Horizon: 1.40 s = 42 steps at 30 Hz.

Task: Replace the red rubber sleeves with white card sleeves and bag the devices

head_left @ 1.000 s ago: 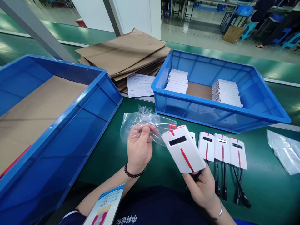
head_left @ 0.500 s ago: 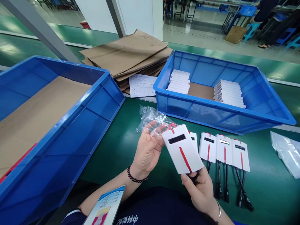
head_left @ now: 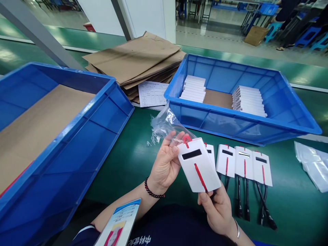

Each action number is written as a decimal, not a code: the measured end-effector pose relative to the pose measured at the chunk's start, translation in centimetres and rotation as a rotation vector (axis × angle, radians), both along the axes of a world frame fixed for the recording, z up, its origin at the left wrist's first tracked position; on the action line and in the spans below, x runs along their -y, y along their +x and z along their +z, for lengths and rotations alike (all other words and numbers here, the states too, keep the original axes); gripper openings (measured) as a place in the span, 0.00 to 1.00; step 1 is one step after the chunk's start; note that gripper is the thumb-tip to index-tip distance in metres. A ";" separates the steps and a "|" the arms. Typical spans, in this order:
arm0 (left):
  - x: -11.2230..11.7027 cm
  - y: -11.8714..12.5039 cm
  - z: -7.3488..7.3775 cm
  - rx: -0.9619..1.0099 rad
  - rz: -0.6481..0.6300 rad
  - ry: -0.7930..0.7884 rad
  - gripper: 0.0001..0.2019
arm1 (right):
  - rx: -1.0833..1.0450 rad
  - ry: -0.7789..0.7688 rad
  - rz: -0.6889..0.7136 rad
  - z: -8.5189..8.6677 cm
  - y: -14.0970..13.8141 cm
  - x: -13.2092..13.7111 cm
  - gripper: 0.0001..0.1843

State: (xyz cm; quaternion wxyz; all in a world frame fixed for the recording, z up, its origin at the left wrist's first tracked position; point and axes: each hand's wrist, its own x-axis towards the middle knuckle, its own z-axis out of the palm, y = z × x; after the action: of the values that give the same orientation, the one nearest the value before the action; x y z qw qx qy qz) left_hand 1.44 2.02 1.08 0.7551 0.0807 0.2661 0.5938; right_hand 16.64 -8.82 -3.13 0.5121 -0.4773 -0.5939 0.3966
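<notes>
White case (head_left: 199, 166): between the hands; probably light, stiff, slick; best gripped by its side edges, off the dark window (head_left: 191, 154).
Long axis: slants forward-left from the right hand; red loop (head_left: 187, 139) points away.
Left hand (head_left: 166, 164): pinching clear bag (head_left: 164, 127); contact with case unclear.
Right hand (head_left: 216, 209): grasping case's near end.

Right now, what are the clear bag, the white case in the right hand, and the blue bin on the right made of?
Clear bag: likely thin plastic film, by its shiny crinkles and see-through sides.
White case: maybe card or plastic; its smooth, flat white face leaves that open.
Blue bin: probably hard plastic, slightly glossy, with ribbed walls.
</notes>
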 end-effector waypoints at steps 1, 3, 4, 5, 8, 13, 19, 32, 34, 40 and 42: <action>0.0 0.1 0.0 -0.009 -0.005 -0.005 0.29 | 0.004 -0.005 -0.001 0.0 0.0 0.0 0.03; 0.1 0.4 0.1 -0.031 -0.013 -0.021 0.28 | 0.013 -0.011 0.001 0.0 0.0 0.0 0.03; 0.0 0.5 0.1 -0.041 -0.022 -0.030 0.28 | 0.025 -0.011 0.003 0.0 0.1 0.0 0.03; 0.0 0.5 0.1 -0.049 -0.038 -0.042 0.28 | 0.048 -0.004 0.001 0.1 0.2 0.0 0.03; -0.2 0.6 -0.1 -0.059 -0.097 -0.067 0.28 | 0.190 0.055 -0.010 0.3 0.4 -0.2 0.02; -0.7 0.2 -0.6 -0.092 -0.133 -0.034 0.29 | 0.436 0.238 -0.026 0.6 0.6 -0.6 0.04; -1.2 -0.6 -0.3 -0.132 -0.209 0.021 0.29 | 0.527 0.340 -0.052 0.5 0.5 -0.7 0.04; -1.1 -0.8 0.6 -0.301 -0.322 0.054 0.32 | 0.549 0.369 -0.091 0.5 1.1 -0.8 0.05; -0.8 -0.6 0.5 -0.306 -0.330 0.042 0.32 | 0.511 0.346 -0.108 0.3 1.2 -0.7 0.05; 0.4 0.0 0.9 -0.195 -0.317 0.075 0.26 | 0.122 0.123 -0.110 -2.3 1.0 0.6 0.04; 0.6 0.3 1.2 -0.178 -0.291 0.081 0.23 | -0.056 0.034 -0.114 -3.1 0.8 0.9 0.03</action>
State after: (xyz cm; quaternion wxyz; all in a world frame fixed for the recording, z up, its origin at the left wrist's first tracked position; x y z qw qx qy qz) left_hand 1.73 1.37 2.26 0.8026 0.2006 0.2933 0.4791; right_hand 17.43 -9.75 -6.23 0.5583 -0.4901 -0.5580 0.3698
